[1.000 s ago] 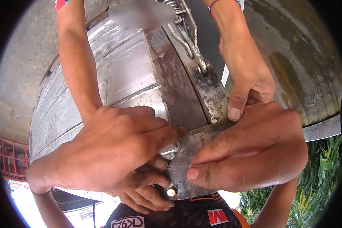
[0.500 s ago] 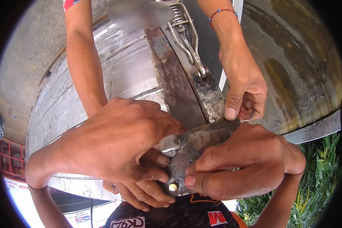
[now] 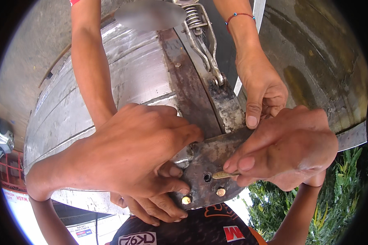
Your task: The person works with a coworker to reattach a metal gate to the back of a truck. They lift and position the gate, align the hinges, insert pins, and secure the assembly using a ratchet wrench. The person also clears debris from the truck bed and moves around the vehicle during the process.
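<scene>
A dark, stained metal plate with a round hole is joined to a larger metal assembly. Two brass-coloured bolt heads sit below the hole. My right hand pinches a slim brass-coloured rod, tip right beside the hole; the rest is hidden in my fingers. My left hand curls over the plate's left side, index finger at its upper edge. Another person's hand reaches under mine; which lower fingertips are whose is partly unclear. That person's other hand, closed, holds the plate's upper right corner.
A broad silver panel spreads to the left, edged by a rusty brown strip with a bolt. A metal bracket with a coil spring stands above. Stained concrete lies at right, green plants at lower right.
My right hand has lifted and shifted up and right, uncovering the hole and the second bolt head. The brass-coloured rod now shows between its fingers. My left hand has barely moved.
</scene>
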`<action>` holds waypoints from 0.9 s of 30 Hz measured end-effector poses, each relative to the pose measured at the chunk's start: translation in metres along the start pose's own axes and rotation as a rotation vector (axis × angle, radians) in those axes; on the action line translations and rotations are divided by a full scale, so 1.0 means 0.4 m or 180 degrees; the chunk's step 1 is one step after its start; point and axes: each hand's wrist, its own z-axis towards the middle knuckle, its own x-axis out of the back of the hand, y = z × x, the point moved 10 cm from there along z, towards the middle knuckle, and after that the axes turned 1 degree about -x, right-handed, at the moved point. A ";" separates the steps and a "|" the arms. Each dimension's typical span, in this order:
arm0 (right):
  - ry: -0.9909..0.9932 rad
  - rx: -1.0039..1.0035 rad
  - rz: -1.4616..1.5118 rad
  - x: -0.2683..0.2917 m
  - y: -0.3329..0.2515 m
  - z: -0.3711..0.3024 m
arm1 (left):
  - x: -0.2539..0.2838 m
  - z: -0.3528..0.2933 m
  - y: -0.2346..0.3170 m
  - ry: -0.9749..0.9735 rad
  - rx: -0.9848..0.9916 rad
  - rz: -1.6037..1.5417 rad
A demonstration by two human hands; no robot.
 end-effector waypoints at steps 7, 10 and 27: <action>-0.0599 0.0021 -0.0182 -0.001 -0.030 0.047 | 0.007 -0.011 0.006 0.0126 -0.0211 0.0128; -0.0659 -0.0043 -0.0761 0.008 -0.052 0.070 | 0.004 -0.010 0.005 0.0135 -0.0137 0.0050; 0.0065 -0.0621 -0.0883 -0.008 -0.046 0.024 | 0.007 -0.026 0.028 0.0188 -0.0084 0.0391</action>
